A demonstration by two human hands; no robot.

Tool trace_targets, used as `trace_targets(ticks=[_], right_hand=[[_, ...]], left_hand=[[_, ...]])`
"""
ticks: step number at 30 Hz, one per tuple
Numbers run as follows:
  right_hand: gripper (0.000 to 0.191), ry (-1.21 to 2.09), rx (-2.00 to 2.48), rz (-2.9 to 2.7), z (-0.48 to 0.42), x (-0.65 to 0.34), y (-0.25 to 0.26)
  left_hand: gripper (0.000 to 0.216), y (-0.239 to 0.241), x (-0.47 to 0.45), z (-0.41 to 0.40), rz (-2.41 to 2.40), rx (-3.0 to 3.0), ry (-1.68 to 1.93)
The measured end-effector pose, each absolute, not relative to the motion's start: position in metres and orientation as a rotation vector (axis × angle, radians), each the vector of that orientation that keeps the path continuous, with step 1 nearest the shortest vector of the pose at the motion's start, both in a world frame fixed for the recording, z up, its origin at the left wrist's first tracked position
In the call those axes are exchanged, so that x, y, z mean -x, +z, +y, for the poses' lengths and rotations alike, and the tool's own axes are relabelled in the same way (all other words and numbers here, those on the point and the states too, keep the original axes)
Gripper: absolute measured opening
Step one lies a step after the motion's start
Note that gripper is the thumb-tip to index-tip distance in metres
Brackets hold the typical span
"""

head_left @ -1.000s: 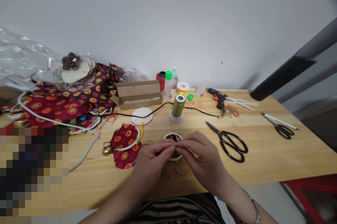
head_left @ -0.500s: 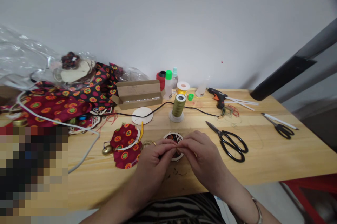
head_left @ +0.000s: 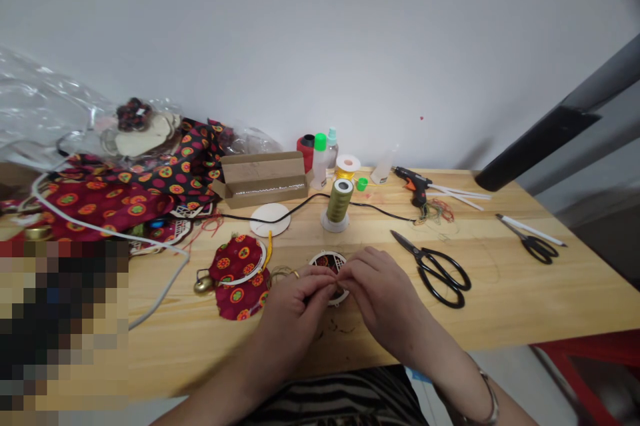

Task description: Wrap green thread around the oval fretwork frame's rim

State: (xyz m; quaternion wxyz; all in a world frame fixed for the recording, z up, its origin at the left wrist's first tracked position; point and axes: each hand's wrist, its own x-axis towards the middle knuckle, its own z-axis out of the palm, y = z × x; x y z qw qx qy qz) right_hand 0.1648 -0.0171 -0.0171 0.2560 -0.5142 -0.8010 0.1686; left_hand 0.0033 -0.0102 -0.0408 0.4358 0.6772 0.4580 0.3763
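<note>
My left hand (head_left: 295, 313) and my right hand (head_left: 383, 293) meet fingertip to fingertip over a small round white openwork piece (head_left: 329, 261) with dark patterned fabric inside it, lying on the wooden table (head_left: 500, 293). Both hands are closed in a pinch at its near edge; what the fingertips grip is too small to make out. Just left of my left hand lie round red patterned fabric pieces (head_left: 239, 273) with a white ring, a yellow cord and a small brass bell (head_left: 203, 285).
A green thread spool (head_left: 339, 203), black scissors (head_left: 437, 271), a second pair of scissors (head_left: 533, 243), a glue gun (head_left: 415, 186) with glue sticks, small bottles (head_left: 320, 159), a cardboard box (head_left: 263, 179), a white disc (head_left: 270, 220), piled red fabric (head_left: 110, 193), cables.
Both hands have drifted slightly up and left along the round piece, keeping their pinch. Nothing else on the table has moved.
</note>
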Motion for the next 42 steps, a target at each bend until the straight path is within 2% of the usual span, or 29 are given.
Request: trace_targets(ticks=[9,22,42], right_hand=[[0.013,0.664,1.346,-1.996,-0.017,-0.166,-0.021],[0.013,0.564,1.274,-2.109,-0.014,-0.172,-0.023],[0.013,0.589,1.210,-2.170,-0.013,-0.177,-0.022]], left_hand=[[0.021,-0.036,-0.005,-0.009,1.110,-1.581,0.865],[0.021,-0.036,-0.005,-0.007,1.123,-1.530,0.848],[0.019,-0.037,-0.004,-0.007,1.143,-1.500,0.804]])
